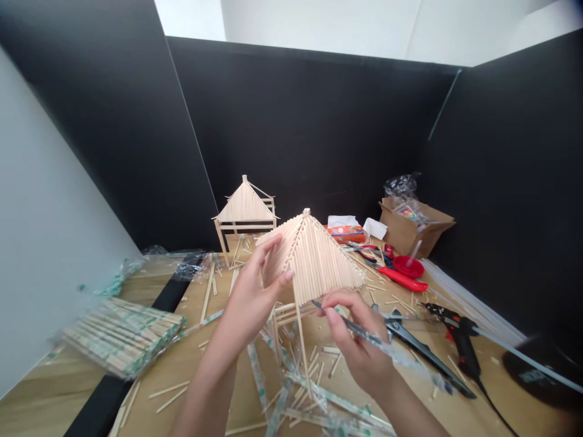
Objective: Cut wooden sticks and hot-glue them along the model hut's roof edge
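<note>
A small pavilion model (325, 261) of wooden sticks stands tilted in front of me, its pyramid roof covered with rows of sticks and its thin legs reaching down. My left hand (255, 291) grips the roof's left side, thumb on the front ridge and fingers at the edge. In my right hand (357, 340) is a slim dark pen-like tool (353, 328), pinched between thumb and fingers. Its tip meets or nearly meets the roof's lower front edge; exact contact is unclear. The tool's rear end is blurred.
Behind on the left stands a second stick pavilion (246, 206). Bundled chopsticks (127, 334) lie at left. On the right are a hot glue gun (458, 334), a red-handled tool (401, 279), a red dish (409, 266) and a cardboard box (426, 233). Stick offcuts and wrappers litter the table.
</note>
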The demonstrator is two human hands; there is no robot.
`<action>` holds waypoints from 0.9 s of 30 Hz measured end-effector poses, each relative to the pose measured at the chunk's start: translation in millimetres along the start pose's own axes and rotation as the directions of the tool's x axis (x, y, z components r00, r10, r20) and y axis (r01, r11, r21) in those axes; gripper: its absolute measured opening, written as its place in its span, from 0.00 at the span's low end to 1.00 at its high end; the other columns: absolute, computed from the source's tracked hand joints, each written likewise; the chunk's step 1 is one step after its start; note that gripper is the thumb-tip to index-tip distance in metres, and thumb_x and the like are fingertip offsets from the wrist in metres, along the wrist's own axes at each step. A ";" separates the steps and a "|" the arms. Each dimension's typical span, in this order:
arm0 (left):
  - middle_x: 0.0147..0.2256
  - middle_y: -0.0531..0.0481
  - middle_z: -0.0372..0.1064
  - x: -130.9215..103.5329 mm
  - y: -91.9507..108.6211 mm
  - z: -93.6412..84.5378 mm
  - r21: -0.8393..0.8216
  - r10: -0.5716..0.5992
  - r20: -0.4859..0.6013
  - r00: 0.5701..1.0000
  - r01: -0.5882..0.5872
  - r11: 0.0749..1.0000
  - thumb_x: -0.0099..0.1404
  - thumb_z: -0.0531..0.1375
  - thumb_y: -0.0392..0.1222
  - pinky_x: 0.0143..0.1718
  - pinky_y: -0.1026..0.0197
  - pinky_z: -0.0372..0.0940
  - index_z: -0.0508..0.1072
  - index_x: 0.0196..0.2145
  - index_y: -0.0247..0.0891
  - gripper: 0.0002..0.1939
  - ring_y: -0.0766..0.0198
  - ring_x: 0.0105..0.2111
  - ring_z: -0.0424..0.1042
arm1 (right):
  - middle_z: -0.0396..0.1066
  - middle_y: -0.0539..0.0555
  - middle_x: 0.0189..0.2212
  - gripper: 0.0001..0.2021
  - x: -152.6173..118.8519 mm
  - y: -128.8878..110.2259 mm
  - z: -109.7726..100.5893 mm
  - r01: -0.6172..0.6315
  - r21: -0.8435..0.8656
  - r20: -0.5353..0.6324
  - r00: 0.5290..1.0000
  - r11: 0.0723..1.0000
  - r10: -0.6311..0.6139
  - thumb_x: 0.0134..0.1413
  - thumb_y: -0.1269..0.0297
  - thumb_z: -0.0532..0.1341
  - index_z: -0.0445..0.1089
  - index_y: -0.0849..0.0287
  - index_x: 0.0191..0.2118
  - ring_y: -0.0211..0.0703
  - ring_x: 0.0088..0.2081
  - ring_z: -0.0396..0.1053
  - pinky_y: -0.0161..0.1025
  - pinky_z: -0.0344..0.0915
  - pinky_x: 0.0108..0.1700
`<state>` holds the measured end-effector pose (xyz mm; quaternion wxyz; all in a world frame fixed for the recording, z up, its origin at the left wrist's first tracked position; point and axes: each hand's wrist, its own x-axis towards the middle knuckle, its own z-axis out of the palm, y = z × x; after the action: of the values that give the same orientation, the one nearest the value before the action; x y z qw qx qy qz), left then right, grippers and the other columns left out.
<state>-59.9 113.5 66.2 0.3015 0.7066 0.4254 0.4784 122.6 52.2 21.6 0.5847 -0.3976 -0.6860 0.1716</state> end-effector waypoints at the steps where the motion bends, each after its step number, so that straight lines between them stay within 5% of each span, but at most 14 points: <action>1: 0.63 0.47 0.58 0.1 0.1 -0.2 -0.001 0.004 -0.001 1.000 -0.004 1.000 0.65 0.61 0.46 0.65 0.47 0.51 0.63 0.58 0.47 0.24 0.54 0.64 0.57 | 0.69 0.49 0.32 0.06 -0.4 -0.1 4.1 0.013 -0.004 -0.010 1.000 1.000 -0.013 0.61 0.73 0.56 0.66 0.54 0.39 0.39 0.37 0.71 0.38 0.66 0.41; 9: 0.63 0.47 0.59 -0.1 1.9 0.3 -0.014 0.004 -0.010 1.000 -0.004 1.000 0.65 0.61 0.45 0.65 0.47 0.52 0.63 0.57 0.46 0.24 0.54 0.64 0.57 | 0.69 0.49 0.33 0.10 -5.0 7.8 19.5 0.164 -0.072 -0.016 0.986 0.984 -0.165 0.56 0.77 0.56 0.61 0.54 0.37 0.41 0.41 0.70 0.42 0.66 0.45; 27: 0.62 0.47 0.60 0.3 1.7 0.8 -0.016 0.007 -0.012 1.000 -0.007 1.000 0.64 0.62 0.45 0.65 0.47 0.52 0.64 0.57 0.46 0.24 0.54 0.64 0.57 | 0.69 0.50 0.34 0.09 -6.9 13.3 24.9 0.155 -0.112 -0.009 0.988 0.982 -0.157 0.57 0.77 0.57 0.62 0.54 0.38 0.41 0.39 0.70 0.43 0.67 0.43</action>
<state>-58.5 113.0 67.5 0.3028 0.7028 0.4210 0.4870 103.8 61.1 1.3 0.5794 -0.3758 -0.7184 0.0833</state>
